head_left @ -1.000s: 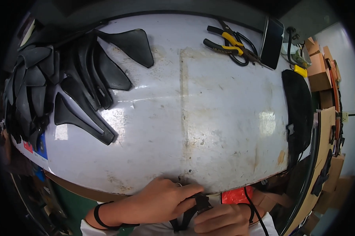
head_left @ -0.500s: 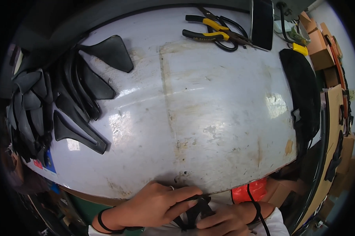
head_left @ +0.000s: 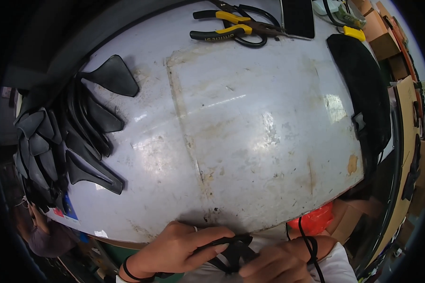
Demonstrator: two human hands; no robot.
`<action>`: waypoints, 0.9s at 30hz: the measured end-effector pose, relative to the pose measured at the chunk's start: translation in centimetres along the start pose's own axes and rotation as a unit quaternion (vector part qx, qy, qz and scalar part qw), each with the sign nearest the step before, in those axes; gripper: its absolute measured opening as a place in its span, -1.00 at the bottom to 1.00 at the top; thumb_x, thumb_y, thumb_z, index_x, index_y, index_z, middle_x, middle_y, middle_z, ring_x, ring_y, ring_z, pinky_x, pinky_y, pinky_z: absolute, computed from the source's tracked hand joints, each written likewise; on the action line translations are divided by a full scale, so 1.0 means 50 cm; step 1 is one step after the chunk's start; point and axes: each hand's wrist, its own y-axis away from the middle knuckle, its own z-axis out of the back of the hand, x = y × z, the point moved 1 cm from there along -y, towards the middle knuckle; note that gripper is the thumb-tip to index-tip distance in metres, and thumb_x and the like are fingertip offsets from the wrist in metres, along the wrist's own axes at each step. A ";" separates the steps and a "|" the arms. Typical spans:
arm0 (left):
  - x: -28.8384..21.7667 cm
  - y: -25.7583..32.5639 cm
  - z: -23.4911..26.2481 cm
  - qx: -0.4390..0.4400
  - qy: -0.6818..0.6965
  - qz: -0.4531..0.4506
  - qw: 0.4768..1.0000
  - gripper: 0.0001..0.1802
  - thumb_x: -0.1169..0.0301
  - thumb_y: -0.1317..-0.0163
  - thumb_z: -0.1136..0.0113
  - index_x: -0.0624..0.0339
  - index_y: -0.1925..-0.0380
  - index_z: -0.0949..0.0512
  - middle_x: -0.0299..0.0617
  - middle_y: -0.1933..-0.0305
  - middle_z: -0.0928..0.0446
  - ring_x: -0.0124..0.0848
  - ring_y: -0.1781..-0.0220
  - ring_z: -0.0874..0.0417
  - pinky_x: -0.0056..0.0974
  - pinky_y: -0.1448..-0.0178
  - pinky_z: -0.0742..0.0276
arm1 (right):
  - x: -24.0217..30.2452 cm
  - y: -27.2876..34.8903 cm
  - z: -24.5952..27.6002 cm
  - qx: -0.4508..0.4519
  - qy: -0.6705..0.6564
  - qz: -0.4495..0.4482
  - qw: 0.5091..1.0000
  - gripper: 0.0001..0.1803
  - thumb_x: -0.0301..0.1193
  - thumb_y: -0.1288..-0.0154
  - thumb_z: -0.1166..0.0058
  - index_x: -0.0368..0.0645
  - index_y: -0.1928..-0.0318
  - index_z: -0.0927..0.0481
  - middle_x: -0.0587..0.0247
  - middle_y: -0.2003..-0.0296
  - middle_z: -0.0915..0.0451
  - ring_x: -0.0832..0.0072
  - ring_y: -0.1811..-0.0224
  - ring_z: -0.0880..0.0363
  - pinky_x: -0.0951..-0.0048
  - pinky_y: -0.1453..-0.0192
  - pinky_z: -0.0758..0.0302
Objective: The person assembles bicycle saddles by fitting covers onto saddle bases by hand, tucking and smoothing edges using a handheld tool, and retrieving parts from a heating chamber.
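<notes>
At the near edge of the table, a black piece with open slots (head_left: 232,254) is held between my hands. My left hand (head_left: 186,247) pinches its upper left part between thumb and fingers and wears a ring. My right hand (head_left: 274,263) closes on its right side, slightly blurred, with its fingertips partly hidden. Similar black, flat, curved pieces lie at the left: a heap (head_left: 38,146), several long strips (head_left: 87,115), a forked piece (head_left: 97,175) and a broad-ended one (head_left: 113,78).
Yellow-and-black pliers (head_left: 226,34) lie over black-handled scissors (head_left: 252,45) at the back, beside a dark-screened phone (head_left: 298,19). A long black pouch (head_left: 361,89) rests along the right edge. Cardboard boxes (head_left: 384,45) stand beyond. Another person (head_left: 50,238) is at the far left.
My view has turned slightly, so the table's things appear shifted. Both hands stay on the black piece at the near edge, and the fingers of my right hand have moved a little.
</notes>
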 end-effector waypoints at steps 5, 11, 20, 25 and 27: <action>-0.002 0.000 -0.002 -0.021 0.011 0.005 1.000 -0.70 0.37 -0.31 -0.39 0.09 -0.04 -0.72 -0.18 0.67 -0.52 -0.21 0.66 -0.58 -0.20 0.52 -0.49 | -0.022 -0.035 0.001 0.028 -0.013 -0.033 0.999 -0.75 -0.45 -0.41 -0.24 -0.20 0.45 -0.55 0.11 0.45 -0.53 0.23 0.47 -0.51 0.13 0.33 -0.55; -0.017 -0.001 0.001 -0.027 -0.005 0.027 0.999 -0.73 0.38 -0.32 -0.38 0.10 -0.01 -0.74 -0.20 0.67 -0.51 -0.24 0.67 -0.56 -0.23 0.52 -0.47 | -0.007 0.009 0.005 -0.080 -0.061 -0.042 0.994 -0.68 -0.39 -0.46 -0.22 -0.27 0.45 -0.55 0.06 0.42 -0.55 0.18 0.48 -0.56 0.09 0.32 -0.57; -0.012 0.002 -0.011 -0.055 0.009 0.027 0.998 -0.76 0.39 -0.33 -0.37 0.11 0.02 -0.75 -0.16 0.64 -0.54 -0.24 0.66 -0.57 -0.25 0.51 -0.46 | -0.007 0.023 -0.047 -0.188 -0.041 -0.063 0.979 -0.72 -0.38 -0.47 -0.20 -0.20 0.41 -0.48 0.13 0.48 -0.52 0.27 0.52 -0.52 0.17 0.32 -0.58; -0.023 0.000 -0.011 -0.061 0.003 0.041 0.997 -0.78 0.38 -0.34 -0.37 0.12 0.04 -0.75 -0.13 0.61 -0.57 -0.24 0.64 -0.58 -0.24 0.49 -0.47 | -0.012 0.057 -0.032 -0.234 -0.043 -0.045 0.970 -0.61 -0.33 -0.57 -0.09 -0.12 0.44 -0.31 0.20 0.47 -0.44 0.43 0.59 -0.44 0.37 0.47 -0.54; -0.020 0.008 -0.011 -0.077 0.011 0.037 0.996 -0.78 0.37 -0.34 -0.37 0.12 0.04 -0.74 -0.12 0.60 -0.58 -0.24 0.64 -0.58 -0.24 0.49 -0.47 | 0.012 0.046 -0.039 -0.320 -0.065 -0.031 0.945 -0.75 -0.35 -0.41 -0.30 -0.26 0.31 -0.58 0.07 0.48 -0.56 0.23 0.50 -0.57 0.15 0.31 -0.61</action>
